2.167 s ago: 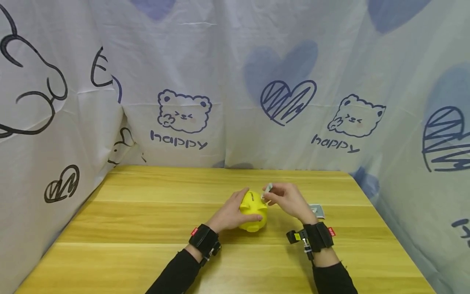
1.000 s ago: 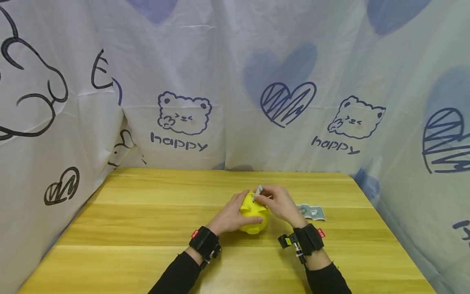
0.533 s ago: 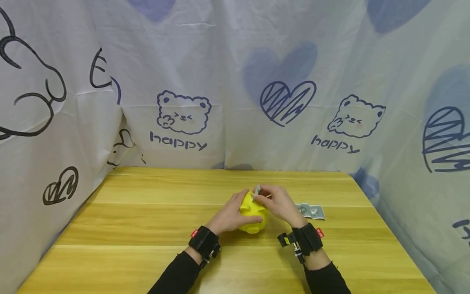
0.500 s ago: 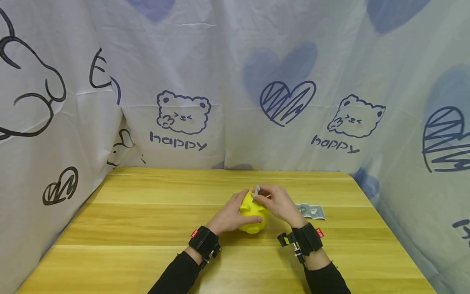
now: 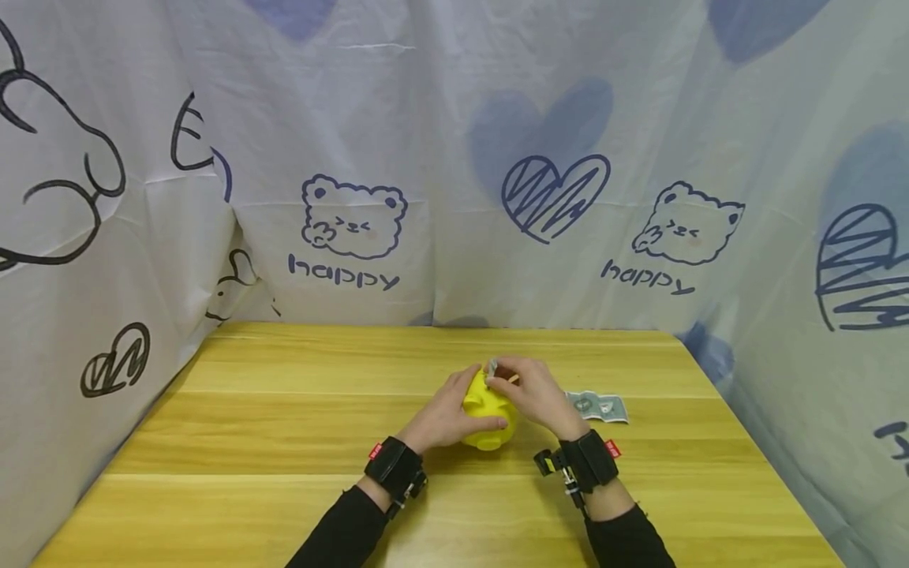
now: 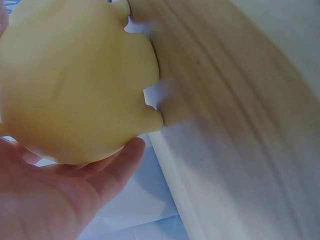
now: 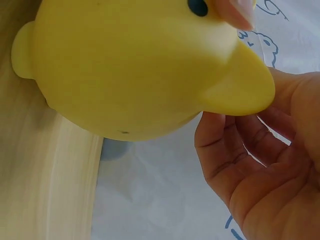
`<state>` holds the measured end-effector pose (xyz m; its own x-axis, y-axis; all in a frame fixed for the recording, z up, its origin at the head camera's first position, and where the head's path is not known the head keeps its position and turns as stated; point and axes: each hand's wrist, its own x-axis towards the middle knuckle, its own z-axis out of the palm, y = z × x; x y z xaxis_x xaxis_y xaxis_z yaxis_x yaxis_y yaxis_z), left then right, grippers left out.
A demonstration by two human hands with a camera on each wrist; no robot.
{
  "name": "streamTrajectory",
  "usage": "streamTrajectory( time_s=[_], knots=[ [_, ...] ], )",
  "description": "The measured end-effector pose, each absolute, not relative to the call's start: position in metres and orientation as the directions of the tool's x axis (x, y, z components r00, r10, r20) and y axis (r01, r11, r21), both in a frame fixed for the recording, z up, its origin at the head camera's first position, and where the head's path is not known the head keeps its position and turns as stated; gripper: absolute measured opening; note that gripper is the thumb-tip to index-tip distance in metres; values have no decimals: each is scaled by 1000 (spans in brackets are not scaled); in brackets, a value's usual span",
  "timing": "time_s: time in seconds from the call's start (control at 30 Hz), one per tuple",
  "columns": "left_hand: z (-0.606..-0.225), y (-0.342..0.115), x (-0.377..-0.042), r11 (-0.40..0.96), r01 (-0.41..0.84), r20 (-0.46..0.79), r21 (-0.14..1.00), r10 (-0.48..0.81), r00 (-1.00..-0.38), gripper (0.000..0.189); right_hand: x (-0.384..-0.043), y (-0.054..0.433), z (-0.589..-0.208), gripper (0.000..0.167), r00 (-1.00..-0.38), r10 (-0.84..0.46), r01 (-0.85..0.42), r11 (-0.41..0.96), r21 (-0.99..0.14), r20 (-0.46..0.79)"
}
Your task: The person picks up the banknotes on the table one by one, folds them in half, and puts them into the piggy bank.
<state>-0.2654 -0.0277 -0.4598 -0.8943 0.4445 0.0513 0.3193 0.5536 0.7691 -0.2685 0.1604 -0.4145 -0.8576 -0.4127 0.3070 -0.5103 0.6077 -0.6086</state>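
A yellow piggy bank (image 5: pixel 490 406) stands on the table, its slot on top. My left hand (image 5: pixel 443 410) grips it from the left, thumb across the near side and fingers round the far side. Above the slot, my right hand (image 5: pixel 533 390) pinches a folded banknote (image 5: pixel 492 367), its lower end at the slot. In the right wrist view the piggy bank's ear (image 7: pixel 245 85) hides the pinching fingertips and the note. The left wrist view has the left hand's fingers (image 6: pixel 120 167) against the round body. A second banknote (image 5: pixel 600 406) lies creased on the table, right of the right hand.
The wooden table (image 5: pixel 284 442) reaches back to a white printed curtain (image 5: pixel 454 260) that also hangs along both sides. Each wrist wears a black strap with a small camera; the left strap (image 5: pixel 395 467) rests close over the tabletop.
My right hand has brought the folded banknote left to the slot and slightly down, so less of it shows above the fingers. The left hand has kept its grip on the piggy bank.
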Motion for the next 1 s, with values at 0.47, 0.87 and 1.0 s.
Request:
streamTrajectory(
  time_s=[0.47,0.87,1.0],
  knots=[
    [-459,-28,-266,559,314,48,767,438,-897,101,-271,159,-418,13,-861,-398,-507,619,-600,317],
    [-459,-28,-265,583,313,42,750,430,-902,103,-270,158,-419,17,-869,-382,-493,626,-604,313],
    [-460,-28,-265,581,318,45,749,434,-900,103,-271,158,-420,14,-885,-358,-465,629,-623,298]
  ],
)
